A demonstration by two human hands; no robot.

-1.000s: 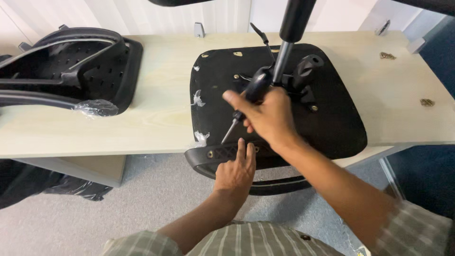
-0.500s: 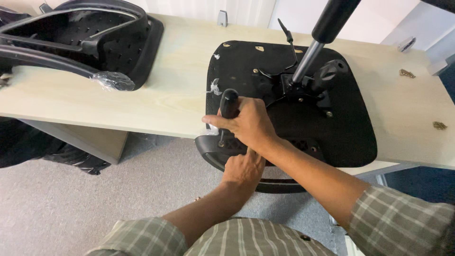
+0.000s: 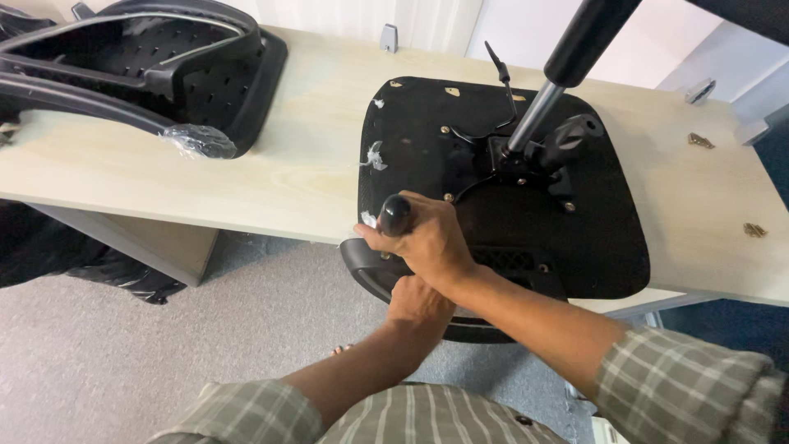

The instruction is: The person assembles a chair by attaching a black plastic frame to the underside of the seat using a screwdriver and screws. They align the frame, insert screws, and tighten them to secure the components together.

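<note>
The black-handled screwdriver (image 3: 395, 215) stands upright at the near left edge of the upturned black chair seat (image 3: 575, 238), which lies on the pale wooden table (image 3: 288, 173). The right hand (image 3: 427, 242) has its fingers clamped round the handle. The left hand (image 3: 417, 300) sits just below, pressed to the seat's armrest (image 3: 366, 270); its fingers are hidden, so I cannot tell their state.
</note>
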